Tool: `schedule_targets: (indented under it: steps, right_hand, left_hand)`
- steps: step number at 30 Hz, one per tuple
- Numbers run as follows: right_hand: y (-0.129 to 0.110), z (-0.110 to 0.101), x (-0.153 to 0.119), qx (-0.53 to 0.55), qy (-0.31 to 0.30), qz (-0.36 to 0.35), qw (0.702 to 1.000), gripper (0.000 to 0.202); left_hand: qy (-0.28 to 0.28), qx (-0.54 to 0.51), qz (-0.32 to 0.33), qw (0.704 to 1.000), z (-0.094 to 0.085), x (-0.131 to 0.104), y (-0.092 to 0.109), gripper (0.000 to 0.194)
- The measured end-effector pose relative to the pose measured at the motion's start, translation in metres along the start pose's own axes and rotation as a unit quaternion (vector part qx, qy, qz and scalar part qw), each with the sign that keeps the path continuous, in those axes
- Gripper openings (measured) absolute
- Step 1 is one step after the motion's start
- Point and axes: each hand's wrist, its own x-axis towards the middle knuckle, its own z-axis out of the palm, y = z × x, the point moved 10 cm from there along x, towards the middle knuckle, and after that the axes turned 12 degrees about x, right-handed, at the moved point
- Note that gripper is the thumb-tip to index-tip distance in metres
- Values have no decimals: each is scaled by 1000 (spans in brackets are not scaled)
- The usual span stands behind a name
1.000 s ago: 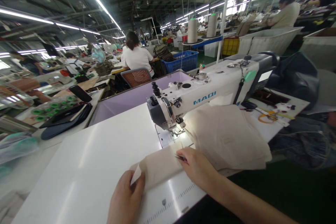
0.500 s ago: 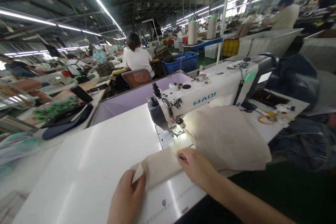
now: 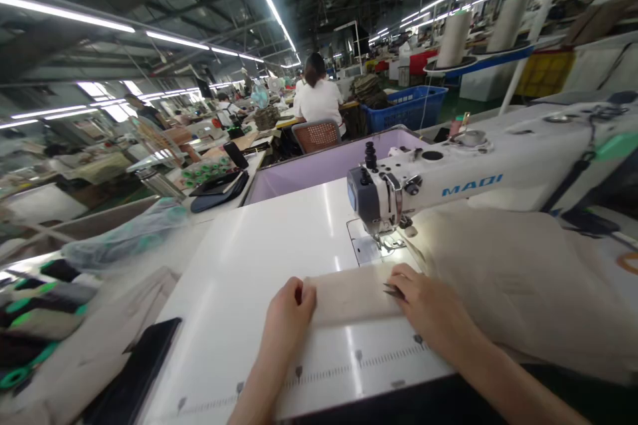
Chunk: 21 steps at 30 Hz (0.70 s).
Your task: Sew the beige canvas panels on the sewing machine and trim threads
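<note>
Beige fabric (image 3: 349, 295) lies across the white machine table in front of a sewing machine (image 3: 463, 172), and its larger part (image 3: 513, 272) spreads under the machine's arm to the right. My left hand (image 3: 289, 312) pinches the left end of the narrow strip, fingers closed. My right hand (image 3: 426, 299) is closed around small metal thread snips (image 3: 393, 291), whose tips point left over the strip. Both hands are just in front of the lit needle area (image 3: 391, 242).
A purple-lined bin (image 3: 309, 169) stands behind the table. Thread spools (image 3: 42, 305), more beige fabric (image 3: 114, 339) and a black item (image 3: 137, 372) are at the left. A seated person (image 3: 319, 103) and a blue basket (image 3: 406, 106) are beyond.
The view has turned left, bringing spools and fabric into sight. My left hand has straightened the strip's end, which was folded up before. My right hand still holds the snips.
</note>
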Motion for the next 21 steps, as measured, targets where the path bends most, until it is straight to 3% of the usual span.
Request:
schedule_targets:
  steps: [12, 17, 19, 21]
  right_hand:
    - [0, -2, 1, 6, 3, -2, 1000, 22]
    - [0, -1, 1, -8, -7, -5, 1000, 23]
    - [-1, 0, 1, -25, -16, -9, 1000, 24]
    - [-2, 0, 1, -44, -24, -13, 999, 26]
  left_hand:
    - [-14, 19, 12, 1000, 3, 5, 3, 25]
    - [-15, 96, 20, 995, 3, 2, 7, 23]
    - [41, 146, 60, 987, -8, -2, 18, 19]
    - [67, 193, 152, 967, -11, -6, 38, 22]
